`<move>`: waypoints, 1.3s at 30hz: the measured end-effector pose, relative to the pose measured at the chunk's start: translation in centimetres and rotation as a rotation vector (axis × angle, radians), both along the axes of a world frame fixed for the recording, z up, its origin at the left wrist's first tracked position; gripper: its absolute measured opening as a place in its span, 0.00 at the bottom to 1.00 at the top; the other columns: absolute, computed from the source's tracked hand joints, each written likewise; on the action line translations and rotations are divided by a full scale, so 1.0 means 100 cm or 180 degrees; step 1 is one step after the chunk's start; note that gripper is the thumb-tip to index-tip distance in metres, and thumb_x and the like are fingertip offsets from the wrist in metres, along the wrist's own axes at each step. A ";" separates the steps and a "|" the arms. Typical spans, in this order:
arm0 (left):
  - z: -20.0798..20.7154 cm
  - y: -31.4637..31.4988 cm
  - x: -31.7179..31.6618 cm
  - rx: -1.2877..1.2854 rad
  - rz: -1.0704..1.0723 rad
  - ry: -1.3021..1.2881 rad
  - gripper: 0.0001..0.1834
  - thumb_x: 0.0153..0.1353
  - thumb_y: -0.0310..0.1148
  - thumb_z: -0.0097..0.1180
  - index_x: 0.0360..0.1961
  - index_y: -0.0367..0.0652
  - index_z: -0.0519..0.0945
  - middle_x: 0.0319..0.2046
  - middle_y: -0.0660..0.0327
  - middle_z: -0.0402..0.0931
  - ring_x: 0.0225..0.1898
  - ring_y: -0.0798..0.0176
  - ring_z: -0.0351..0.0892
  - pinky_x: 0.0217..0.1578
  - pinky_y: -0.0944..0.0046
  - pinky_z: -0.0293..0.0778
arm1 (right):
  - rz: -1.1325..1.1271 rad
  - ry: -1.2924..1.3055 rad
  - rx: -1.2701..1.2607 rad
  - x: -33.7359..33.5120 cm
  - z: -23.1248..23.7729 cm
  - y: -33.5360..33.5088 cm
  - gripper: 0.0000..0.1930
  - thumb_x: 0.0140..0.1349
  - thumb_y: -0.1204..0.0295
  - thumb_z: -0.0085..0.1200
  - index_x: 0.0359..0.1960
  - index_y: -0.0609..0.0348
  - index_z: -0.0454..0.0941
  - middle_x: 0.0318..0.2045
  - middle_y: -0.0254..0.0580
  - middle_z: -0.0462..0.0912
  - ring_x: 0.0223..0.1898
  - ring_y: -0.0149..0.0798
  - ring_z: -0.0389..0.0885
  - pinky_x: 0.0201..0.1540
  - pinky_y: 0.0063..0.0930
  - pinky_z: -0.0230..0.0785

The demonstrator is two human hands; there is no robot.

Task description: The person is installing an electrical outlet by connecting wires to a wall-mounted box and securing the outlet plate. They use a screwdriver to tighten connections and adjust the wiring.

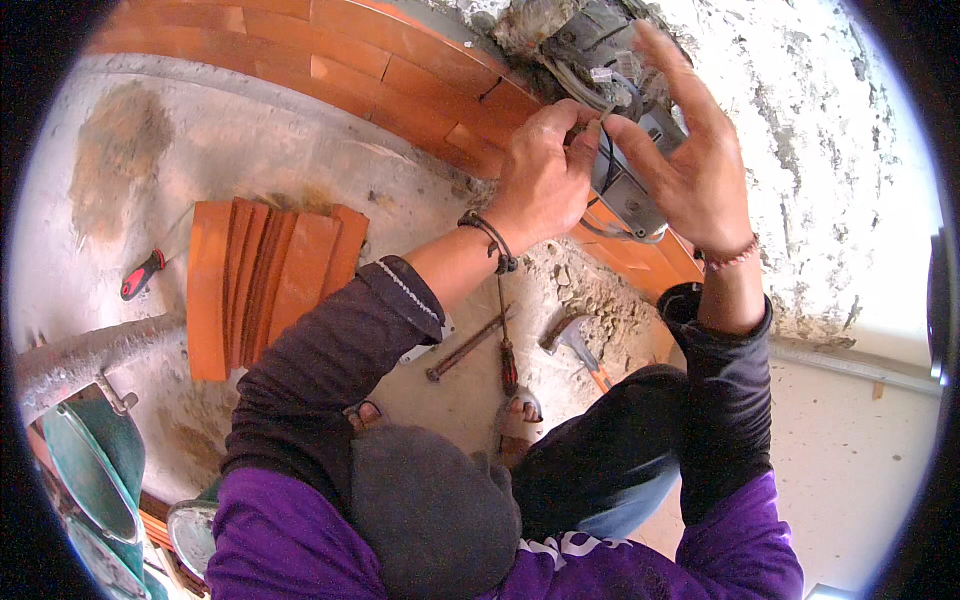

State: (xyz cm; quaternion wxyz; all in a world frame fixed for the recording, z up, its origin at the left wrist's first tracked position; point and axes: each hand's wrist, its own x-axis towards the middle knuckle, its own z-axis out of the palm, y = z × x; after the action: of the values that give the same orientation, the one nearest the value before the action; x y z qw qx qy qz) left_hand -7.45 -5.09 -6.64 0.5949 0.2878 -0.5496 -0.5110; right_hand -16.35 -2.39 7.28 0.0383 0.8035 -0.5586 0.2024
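- Grey box (632, 197), with its cables (572, 88), is located between the two hands and under them, beside orange bricks (400, 88).
- Hammer (572, 338) and screwdriver (508, 367) lie on the floor (465, 395) below the hands, perhaps placed so for easy reach.
- Left hand (540, 178) pinches one thin cable (604, 113), it seems in order to keep it steady.
- Right hand (702, 185) has its fingers spread, its thumb near this pinch; whether it touches, I cannot tell.
- White label (601, 75), just beyond the left fingertips, is too small for reading.
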 end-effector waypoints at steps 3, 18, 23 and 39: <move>0.000 0.001 0.000 0.0158 -0.0131 -0.0023 0.10 0.68 0.32 0.51 0.40 0.35 0.77 0.33 0.44 0.80 0.38 0.42 0.81 0.39 0.51 0.75 | 0.0075 0.0158 -0.0014 -0.003 -0.003 -0.006 0.17 0.51 0.73 0.64 0.44 0.58 0.81 0.38 0.51 0.82 0.40 0.51 0.82 0.46 0.37 0.75; -0.017 -0.003 -0.006 0.0256 -0.0405 -0.0051 0.12 0.69 0.34 0.50 0.45 0.37 0.78 0.37 0.49 0.81 0.39 0.53 0.81 0.41 0.57 0.75 | -0.0176 -0.0099 0.0215 -0.016 -0.017 0.037 0.08 0.47 0.79 0.66 0.27 0.62 0.79 0.43 0.49 0.85 0.43 0.48 0.85 0.45 0.34 0.76; -0.015 -0.001 -0.006 0.0242 -0.0481 -0.0130 0.15 0.70 0.38 0.51 0.46 0.36 0.79 0.37 0.55 0.82 0.39 0.61 0.79 0.43 0.60 0.74 | -0.0024 -0.0435 0.0079 -0.035 -0.025 0.032 0.08 0.50 0.76 0.68 0.23 0.62 0.79 0.37 0.46 0.87 0.38 0.41 0.85 0.41 0.31 0.76; -0.016 -0.012 0.005 0.0229 -0.1028 -0.0133 0.12 0.67 0.30 0.52 0.48 0.36 0.79 0.39 0.60 0.81 0.42 0.67 0.76 0.46 0.65 0.73 | -0.0474 -0.0295 0.0010 -0.042 -0.023 0.025 0.09 0.55 0.73 0.66 0.37 0.59 0.86 0.34 0.44 0.86 0.39 0.38 0.85 0.44 0.30 0.76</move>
State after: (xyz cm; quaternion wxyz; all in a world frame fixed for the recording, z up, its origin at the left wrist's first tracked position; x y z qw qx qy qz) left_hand -6.93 -6.29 -8.21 0.4828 0.2273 -0.5823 -0.6133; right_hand -20.52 0.11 5.01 0.0261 0.7495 -0.6183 0.2350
